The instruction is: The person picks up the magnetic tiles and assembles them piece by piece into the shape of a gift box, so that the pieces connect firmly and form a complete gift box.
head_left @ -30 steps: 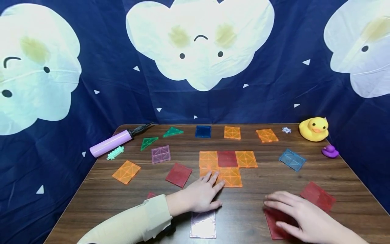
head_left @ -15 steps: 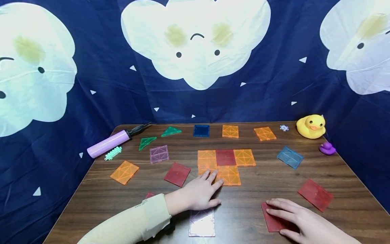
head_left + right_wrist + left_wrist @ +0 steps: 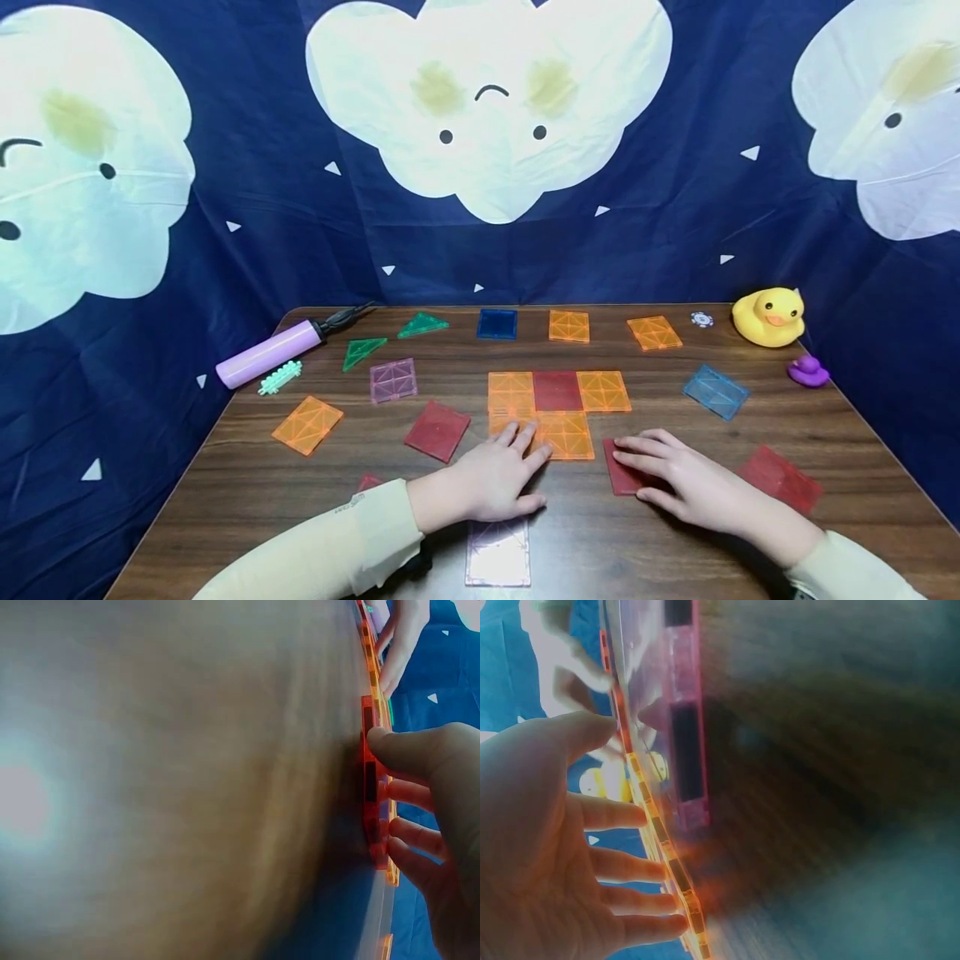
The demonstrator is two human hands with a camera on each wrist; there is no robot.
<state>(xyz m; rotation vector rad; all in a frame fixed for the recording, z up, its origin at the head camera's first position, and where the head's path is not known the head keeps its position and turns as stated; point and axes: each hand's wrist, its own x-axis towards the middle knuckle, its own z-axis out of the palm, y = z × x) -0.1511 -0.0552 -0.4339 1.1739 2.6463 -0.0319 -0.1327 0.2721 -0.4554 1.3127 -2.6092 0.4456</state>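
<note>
The red magnetic tile [image 3: 622,478] lies just right of the orange-and-red tile block [image 3: 558,402], a narrow gap between, its left edge roughly parallel to the block's right side. The right hand [image 3: 688,481], nearer it, touches it with slightly spread, unclenched fingers; the left hand [image 3: 491,483] rests spread fingers on the block's lower-left orange square [image 3: 499,423].

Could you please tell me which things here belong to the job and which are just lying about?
Seemingly in the job:
red tile held by the right hand
orange-and-red tile block touched by the left hand
perhaps the scattered tiles

Apparently just lying about:
lilac pump
mint-green piece
patterned chip
yellow duck
purple duck
</note>
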